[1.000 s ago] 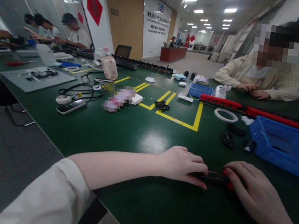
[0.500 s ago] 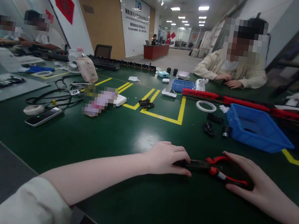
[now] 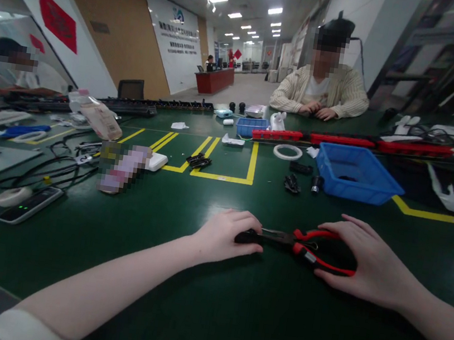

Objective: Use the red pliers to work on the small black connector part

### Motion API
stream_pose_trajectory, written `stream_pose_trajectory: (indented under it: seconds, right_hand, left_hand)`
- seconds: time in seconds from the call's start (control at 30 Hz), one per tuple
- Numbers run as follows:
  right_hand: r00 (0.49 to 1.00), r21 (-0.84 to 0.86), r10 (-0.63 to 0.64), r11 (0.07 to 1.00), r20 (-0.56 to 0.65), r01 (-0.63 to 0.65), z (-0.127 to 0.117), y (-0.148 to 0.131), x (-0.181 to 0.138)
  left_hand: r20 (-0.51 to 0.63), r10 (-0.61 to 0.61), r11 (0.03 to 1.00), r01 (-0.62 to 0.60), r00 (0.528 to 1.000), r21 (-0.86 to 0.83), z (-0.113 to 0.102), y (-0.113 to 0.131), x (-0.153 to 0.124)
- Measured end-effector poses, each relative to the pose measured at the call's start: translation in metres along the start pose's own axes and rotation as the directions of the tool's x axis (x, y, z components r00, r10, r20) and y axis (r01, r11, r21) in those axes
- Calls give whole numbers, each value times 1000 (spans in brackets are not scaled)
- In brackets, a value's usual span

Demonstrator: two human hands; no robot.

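Observation:
Long-nose pliers (image 3: 301, 246) with red and black handles lie low over the green tabletop, jaws pointing left and handles spread. My right hand (image 3: 380, 267) grips the handles, fingers along the upper one and thumb by the lower one. Between the thumb and fingers of my left hand (image 3: 224, 236) is a small black piece (image 3: 248, 237), its kind unclear. It meets the tip of the pliers' jaws; whether the jaws clamp it I cannot tell.
Beyond my right hand stands a blue bin (image 3: 356, 182), with a black cylinder (image 3: 315, 184) and a black cable bundle (image 3: 291, 183) beside it. A white ring (image 3: 287, 152) lies farther back. Cables and a handheld device (image 3: 30, 204) lie left. A person (image 3: 320, 90) sits opposite.
The view has turned to the right, so the scene sits farther left. More of the black piece shows in my left fingers, and my right hand covers more of the handles.

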State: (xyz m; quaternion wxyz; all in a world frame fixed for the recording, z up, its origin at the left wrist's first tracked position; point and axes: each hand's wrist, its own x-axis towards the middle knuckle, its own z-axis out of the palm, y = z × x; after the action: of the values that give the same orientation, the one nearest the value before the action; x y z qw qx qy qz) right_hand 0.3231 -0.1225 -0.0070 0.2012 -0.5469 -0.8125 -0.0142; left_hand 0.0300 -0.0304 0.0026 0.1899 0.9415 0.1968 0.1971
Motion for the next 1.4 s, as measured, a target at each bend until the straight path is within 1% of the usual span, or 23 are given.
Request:
stream_pose_trajectory:
  seconds: [0.17,0.3,0.5,0.73,0.83,0.93,1.03,1.13,1.2,1.27,1.33,1.4]
  right_hand:
    - [998,-7,-17,1000,-68,16,-2,-1,-1]
    - [991,-2,-30,1000,-127,30,-3,-5,-1]
    - [983,-39,-3,999,-184,-5,-4,-10,-4]
    - [983,-20,-3,1000,-181,0,-5,-15,-5]
    - [983,-24,-19,1000,-182,15,-3,-14,-6]
    - [981,1,25,1000,-191,-25,-1,-11,-8]
    - [977,36,117,993,-177,-113,0,-7,-10]
    - [969,66,200,979,-142,-193,1,-1,-12]
    - [965,67,232,972,-123,-226,1,3,-13]
    - [958,48,263,965,-116,-259,1,6,-13]
    - [946,23,288,957,-147,-288,1,9,-13]
    - [938,0,290,955,-190,-295,1,10,-12]
  left_hand:
    - [39,-29,1000,29,999,4,-4,3,0]
    - [25,-53,999,53,998,-3,-3,3,0]
    - [-6,-109,994,109,994,-16,-2,1,1]
    - [-33,-107,994,108,994,18,-1,-4,0]
    - [-18,-105,994,105,994,-12,-1,-6,2]
    - [9,-116,990,117,993,-85,-1,-8,5]
    - [48,-128,986,132,991,-101,-2,-11,11]
    - [90,-60,997,64,994,-50,-2,-19,24]
    - [97,-10,1000,12,995,-18,0,-25,36]
    - [97,14,1000,-15,995,2,3,-31,50]
    - [107,31,999,-31,994,6,5,-34,61]
    - [135,20,1000,-18,991,-19,6,-35,68]
